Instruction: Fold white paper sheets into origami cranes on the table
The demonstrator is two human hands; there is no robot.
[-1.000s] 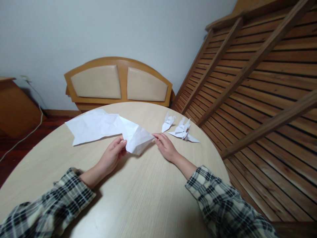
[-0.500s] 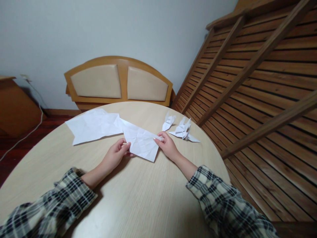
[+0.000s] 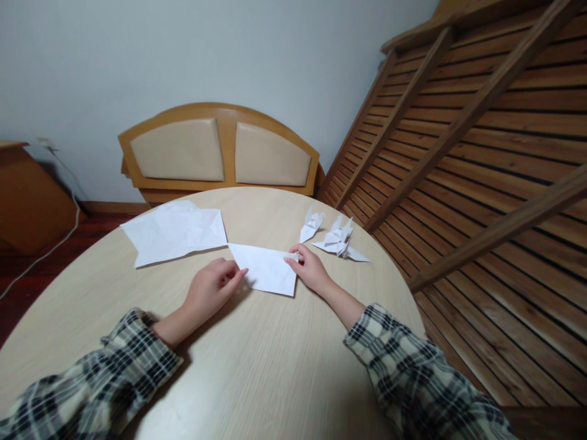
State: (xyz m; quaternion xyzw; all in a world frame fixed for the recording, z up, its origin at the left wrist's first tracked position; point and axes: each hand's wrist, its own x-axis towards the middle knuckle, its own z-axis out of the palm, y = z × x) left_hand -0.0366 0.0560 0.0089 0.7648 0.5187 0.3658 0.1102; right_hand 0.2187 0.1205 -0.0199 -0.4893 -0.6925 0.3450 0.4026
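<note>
A creased white sheet of paper [image 3: 269, 270] lies in front of me near the middle of the table, looking like a slanted four-sided piece. At its right edge my right hand [image 3: 312, 269] is closed, thumb on top and fingers behind, pinching the upper right corner. My left hand [image 3: 214, 289] is at the left edge with curled fingers; its thumb and forefinger close on the paper there. Some of the left fingertips are hidden. Just beyond, larger white paper sheets [image 3: 178, 235] lie to the left, their near corner close to the sheet between my hands.
Folded white paper cranes [image 3: 340, 237] stand at the right of the round wooden table [image 3: 257, 379], with another paper crane [image 3: 312, 223] beside them. Behind the table is a padded headboard [image 3: 275, 156]. A slatted wooden frame [image 3: 481, 183] leans at the right.
The sheet's raised upper left part has come down toward me, so the paper now looks lower and narrower. My left hand has shifted slightly, while the right stays at its corner.
</note>
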